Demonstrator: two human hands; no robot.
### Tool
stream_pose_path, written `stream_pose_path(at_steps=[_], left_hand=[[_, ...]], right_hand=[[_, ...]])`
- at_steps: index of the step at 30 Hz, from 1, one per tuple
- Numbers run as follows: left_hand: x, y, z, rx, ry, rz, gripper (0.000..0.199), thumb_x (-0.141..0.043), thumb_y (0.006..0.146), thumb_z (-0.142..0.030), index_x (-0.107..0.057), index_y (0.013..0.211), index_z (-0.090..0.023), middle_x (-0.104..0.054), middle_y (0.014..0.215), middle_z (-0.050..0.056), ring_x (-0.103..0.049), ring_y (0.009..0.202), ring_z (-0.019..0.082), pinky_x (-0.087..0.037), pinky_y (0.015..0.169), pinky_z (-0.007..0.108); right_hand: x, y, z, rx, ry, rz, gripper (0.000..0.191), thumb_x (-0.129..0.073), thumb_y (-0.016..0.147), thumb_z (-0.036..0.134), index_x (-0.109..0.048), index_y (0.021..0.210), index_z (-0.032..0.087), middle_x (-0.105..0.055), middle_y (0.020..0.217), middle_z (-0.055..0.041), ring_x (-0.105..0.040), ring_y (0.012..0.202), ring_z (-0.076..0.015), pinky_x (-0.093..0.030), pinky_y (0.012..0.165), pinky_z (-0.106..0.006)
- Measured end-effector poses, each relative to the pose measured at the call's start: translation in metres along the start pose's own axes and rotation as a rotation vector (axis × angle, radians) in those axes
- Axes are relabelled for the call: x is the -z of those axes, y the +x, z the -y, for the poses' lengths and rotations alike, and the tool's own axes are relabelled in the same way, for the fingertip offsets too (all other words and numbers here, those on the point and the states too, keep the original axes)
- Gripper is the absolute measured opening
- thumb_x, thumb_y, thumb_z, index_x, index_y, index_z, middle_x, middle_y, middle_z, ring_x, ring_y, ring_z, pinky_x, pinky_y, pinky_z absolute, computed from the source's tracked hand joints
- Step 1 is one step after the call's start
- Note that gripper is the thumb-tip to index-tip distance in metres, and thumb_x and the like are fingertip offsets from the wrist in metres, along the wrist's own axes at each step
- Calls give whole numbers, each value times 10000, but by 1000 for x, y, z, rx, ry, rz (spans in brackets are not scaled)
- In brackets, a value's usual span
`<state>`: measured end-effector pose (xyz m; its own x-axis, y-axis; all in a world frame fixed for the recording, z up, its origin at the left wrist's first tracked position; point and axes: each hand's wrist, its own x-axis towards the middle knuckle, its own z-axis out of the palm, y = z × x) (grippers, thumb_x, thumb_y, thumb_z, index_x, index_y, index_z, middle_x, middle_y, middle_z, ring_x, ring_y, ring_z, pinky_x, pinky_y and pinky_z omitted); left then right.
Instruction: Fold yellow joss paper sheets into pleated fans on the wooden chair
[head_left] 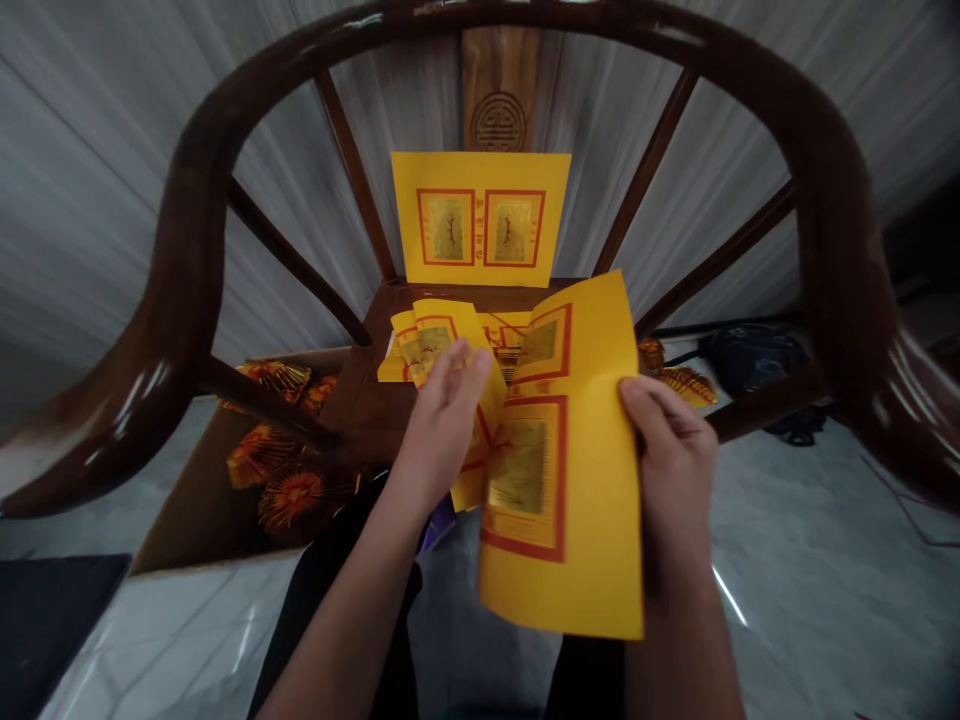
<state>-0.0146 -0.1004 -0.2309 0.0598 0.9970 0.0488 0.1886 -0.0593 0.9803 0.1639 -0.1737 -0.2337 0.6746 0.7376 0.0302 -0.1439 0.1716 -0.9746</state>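
Standing curved over the seat (360,405) of a wooden chair (191,240), a yellow sheet (581,450) with red-framed gold panels was pinched at its outer edge by the right hand (671,440). The left hand (448,400) touched folded yellow papers (465,318) beside it; whether it gripped them, I could not tell. Behind, an upright sheet (480,220) faced forward. Red-and-gold ornaments (292,500) filled a box (184,505) at left.

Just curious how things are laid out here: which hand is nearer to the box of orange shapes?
The left hand: it is to the right of the box, by other yellow papers; the right hand is farther right, pinching the edge of a yellow sheet.
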Motion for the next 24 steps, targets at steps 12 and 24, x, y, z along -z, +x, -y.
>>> stream_pose_path(at_steps=[12, 24], left_hand=[[-7, -26, -18, 125, -298, 497, 844, -911, 717, -324, -508, 1456, -268, -680, 1327, 108, -659, 1240, 330, -575, 1028, 468], [-3, -29, -22, 165, -365, 562, 961, -916, 721, -344, -409, 1535, -299, -657, 1370, 92, -656, 1251, 314, -591, 1001, 424]], right_hand=[[-32, -13, -13, -231, 227, 363, 217, -889, 772, 413, -833, 916, 260, -786, 905, -15, -705, 773, -170, -570, 723, -294], [-32, -17, -13, -250, 250, 429, 213, -839, 824, 449, -824, 914, 256, -775, 900, -8, -686, 749, -151, -550, 688, -269]])
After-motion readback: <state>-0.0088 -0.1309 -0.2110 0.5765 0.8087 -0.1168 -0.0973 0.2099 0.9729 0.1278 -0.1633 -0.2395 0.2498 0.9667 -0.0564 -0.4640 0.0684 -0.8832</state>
